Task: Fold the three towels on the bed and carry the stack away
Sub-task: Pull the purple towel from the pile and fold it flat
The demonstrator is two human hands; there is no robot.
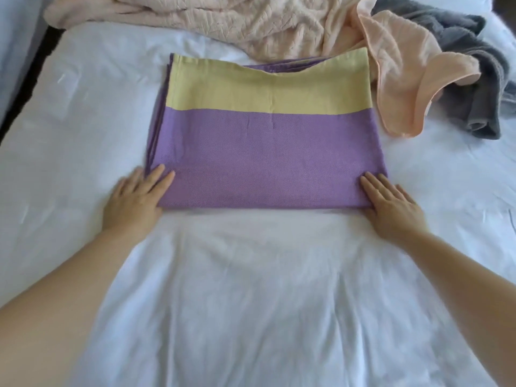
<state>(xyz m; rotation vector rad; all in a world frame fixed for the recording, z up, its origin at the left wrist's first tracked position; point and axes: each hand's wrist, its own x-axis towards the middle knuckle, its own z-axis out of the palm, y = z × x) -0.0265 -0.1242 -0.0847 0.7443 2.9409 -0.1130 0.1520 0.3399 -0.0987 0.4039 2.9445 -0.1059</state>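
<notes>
White cotton bed sheet [251, 289] nearest. Left hand [134, 199] & right hand [391, 205] lie flat, fingers straight, gripping nothing. They press the near-left & near-right corners of the folded purple-and-yellow woven towel [265, 141] mid-bed, prob. to flatten the fold & square the edges. Far right: crumpled peach terry towel [405, 79] touching the dark grey fluffy towel [474, 65], both unfolded, left for later. Farthest: pale pink quilted blanket [223, 20].

A pale pink quilted blanket [223, 20] lies crumpled at the far end of the white sheet [251, 303], which is lightly wrinkled. A dark strip [33, 65] runs along the sheet's left side.
</notes>
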